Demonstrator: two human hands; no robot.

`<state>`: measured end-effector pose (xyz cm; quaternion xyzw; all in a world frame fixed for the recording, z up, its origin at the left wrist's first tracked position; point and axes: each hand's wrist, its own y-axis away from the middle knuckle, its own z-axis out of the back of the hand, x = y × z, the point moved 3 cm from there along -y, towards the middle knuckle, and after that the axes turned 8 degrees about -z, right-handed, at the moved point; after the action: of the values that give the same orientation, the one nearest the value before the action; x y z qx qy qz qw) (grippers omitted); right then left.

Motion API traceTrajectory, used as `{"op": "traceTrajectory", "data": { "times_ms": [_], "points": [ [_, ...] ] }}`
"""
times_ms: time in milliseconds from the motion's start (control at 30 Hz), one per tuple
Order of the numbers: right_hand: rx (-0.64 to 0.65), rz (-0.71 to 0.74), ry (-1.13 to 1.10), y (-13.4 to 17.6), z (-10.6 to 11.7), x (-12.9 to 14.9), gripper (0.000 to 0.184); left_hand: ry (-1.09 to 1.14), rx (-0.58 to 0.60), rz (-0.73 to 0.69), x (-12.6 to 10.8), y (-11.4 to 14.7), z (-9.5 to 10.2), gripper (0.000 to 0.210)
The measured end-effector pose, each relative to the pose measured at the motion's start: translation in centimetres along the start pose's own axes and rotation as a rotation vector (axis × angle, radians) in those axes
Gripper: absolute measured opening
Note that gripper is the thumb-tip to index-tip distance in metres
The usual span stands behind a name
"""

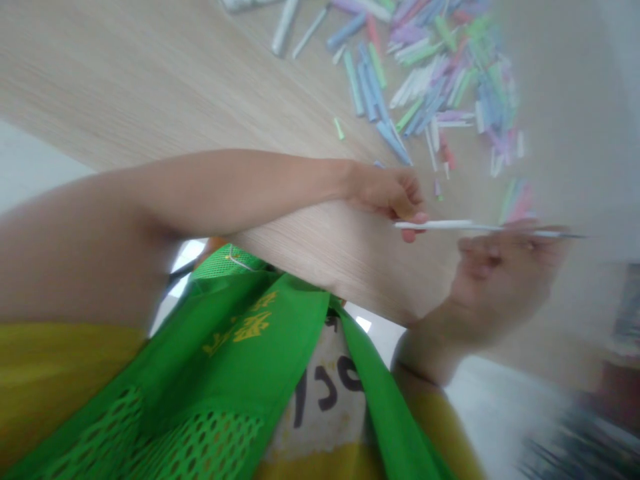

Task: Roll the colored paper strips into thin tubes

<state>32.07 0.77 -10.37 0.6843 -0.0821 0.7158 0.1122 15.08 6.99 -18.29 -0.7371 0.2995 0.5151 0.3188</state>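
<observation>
My left hand [390,193] is closed, its thumb and fingers pinching the left end of a slim white tube [447,225]. In line with the tube, a thin pale rod [553,234] runs rightward and narrows to a dark tip. My right hand [507,273] is blurred, with its fingers curled around this rod. Whether the rod sits inside the tube or is one piece with it, I cannot tell. Beyond both hands lies a pile of narrow rolled pieces [430,80] in blue, green, pink, purple and white.
A pale wood-grain table [150,87] spreads under the hands, its near edge by my green vest [225,333]. Larger white rolls [285,27] lie at the top. One small green piece [339,129] rests apart from the pile. Blurred dark items [575,433] show at lower right.
</observation>
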Motion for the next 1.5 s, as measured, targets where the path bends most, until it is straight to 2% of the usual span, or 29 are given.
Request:
{"op": "traceTrajectory", "data": {
  "times_ms": [100,233,400,633,800,933,1033,1167,1267,1400,1500],
  "points": [
    [0.033,0.094,0.026,0.5,-1.1,-0.3,0.019,-0.004,-0.007,-0.015,0.3,0.1,0.1,0.02],
    [0.11,0.048,0.037,0.7,-2.1,-0.8,0.028,0.009,0.028,-0.103,0.6,0.1,0.3,0.02],
    [0.129,0.038,0.067,0.8,-2.4,-0.5,0.041,-0.051,-0.165,-0.1,0.5,0.1,0.7,0.015],
    [0.142,-0.001,-0.039,1.1,-2.8,-1.0,0.042,0.041,-0.03,-0.082,-0.1,0.6,-0.2,0.04],
    [0.11,-0.005,-0.03,-0.2,-2.1,-1.7,0.04,0.026,-0.117,-0.129,0.2,0.7,-0.1,0.043],
    [0.082,-0.028,0.032,-0.7,-1.9,-2.8,0.039,-0.105,-0.145,-0.145,0.5,0.8,-0.6,0.043],
    [0.03,0.027,0.065,0.2,-2.8,-3.8,0.039,-0.17,-0.179,-0.193,0.8,0.9,-0.9,0.042],
    [-0.045,0.117,0.063,1.9,-4.6,-4.6,0.044,-0.414,-0.336,-0.301,1.0,1.1,-1.1,0.028],
    [-0.102,0.09,-0.048,2.2,-5.1,-4.7,0.046,-0.633,-0.421,-0.382,0.7,1.1,-1.6,0.019],
    [-0.182,0.027,-0.178,1.1,-4.3,-4.4,0.047,-0.887,-0.37,-0.523,-0.8,1.3,-2.2,0.026],
    [-0.256,0.026,-0.252,-0.2,-3.2,-4.2,0.045,-1.107,-0.341,-0.58,-2.5,1.8,-0.9,0.029]
  ]
}}
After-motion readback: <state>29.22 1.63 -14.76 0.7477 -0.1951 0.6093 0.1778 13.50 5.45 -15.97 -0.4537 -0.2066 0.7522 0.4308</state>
